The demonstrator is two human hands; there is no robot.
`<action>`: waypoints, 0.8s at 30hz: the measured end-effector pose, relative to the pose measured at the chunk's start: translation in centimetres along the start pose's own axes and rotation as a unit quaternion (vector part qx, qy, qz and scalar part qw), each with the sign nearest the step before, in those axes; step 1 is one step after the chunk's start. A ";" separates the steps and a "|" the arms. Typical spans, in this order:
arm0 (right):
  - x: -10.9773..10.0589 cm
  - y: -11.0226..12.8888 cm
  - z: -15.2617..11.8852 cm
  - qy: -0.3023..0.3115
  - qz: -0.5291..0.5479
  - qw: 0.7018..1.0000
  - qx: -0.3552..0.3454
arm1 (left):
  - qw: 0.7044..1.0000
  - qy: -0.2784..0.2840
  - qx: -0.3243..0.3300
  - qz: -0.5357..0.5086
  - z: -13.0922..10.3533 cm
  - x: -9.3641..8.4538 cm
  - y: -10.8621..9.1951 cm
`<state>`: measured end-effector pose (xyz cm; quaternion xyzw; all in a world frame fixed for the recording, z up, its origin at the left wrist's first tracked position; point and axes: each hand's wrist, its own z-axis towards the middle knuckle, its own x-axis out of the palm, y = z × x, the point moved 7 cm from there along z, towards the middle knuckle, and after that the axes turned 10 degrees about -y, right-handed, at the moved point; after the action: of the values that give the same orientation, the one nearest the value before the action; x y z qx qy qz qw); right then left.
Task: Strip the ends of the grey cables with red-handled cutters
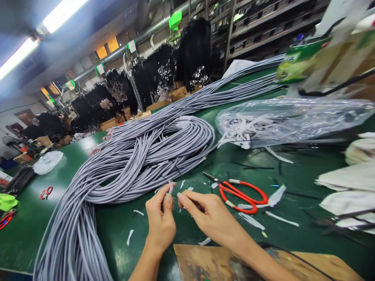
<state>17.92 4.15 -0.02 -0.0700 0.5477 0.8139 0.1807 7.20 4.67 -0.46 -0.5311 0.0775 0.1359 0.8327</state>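
My left hand (160, 218) is closed in a pinch, with a small pale curled strip (171, 186) showing at its fingertips. Close beside it, my right hand (215, 218) pinches thumb against fingers. A thin dark line shows between the two hands, too small to name. Both hands are just in front of a large coil of grey cables (175, 152). Right of them lie scissors with red handles (244, 195), blades slightly apart. White scraps (252, 221) are scattered around on the green table (123, 230).
More grey cables (73, 234) run down the left side. A clear plastic bag (295, 121) of white strips lies at right, near white gloves (340, 181). A worn wooden board (202, 261) sits at the front edge. Smaller red-handled scissors (46, 192) lie at far left.
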 end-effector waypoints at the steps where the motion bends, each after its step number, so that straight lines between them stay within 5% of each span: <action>1: 0.0 0.0 0.0 0.001 0.001 1.000 0.002 | 1.000 0.000 0.001 -0.001 0.0 0.0 0.0; 8: -0.3 -0.8 0.2 -0.023 0.047 0.998 0.039 | 0.999 0.009 0.035 0.027 -0.2 0.4 -0.3; 15: 0.0 -2.5 0.3 -0.051 0.206 0.969 0.129 | 0.981 0.046 0.152 0.115 -0.6 1.4 -1.5; 18: -2.4 -2.8 0.6 -0.139 0.257 0.943 0.161 | 0.969 0.077 0.173 0.159 -0.9 2.0 -1.6; 21: -6.6 -2.1 0.5 -0.296 0.217 0.923 0.118 | 0.972 0.121 0.139 0.149 -1.1 2.5 -1.3; 24: -6.4 0.1 1.1 -0.216 0.031 0.976 -0.002 | 0.986 0.113 0.064 0.102 -0.5 2.1 -0.7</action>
<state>23.88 3.73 2.52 0.1242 0.4957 0.8161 0.2699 9.44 4.19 -0.64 -0.4778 0.2339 0.1542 0.8326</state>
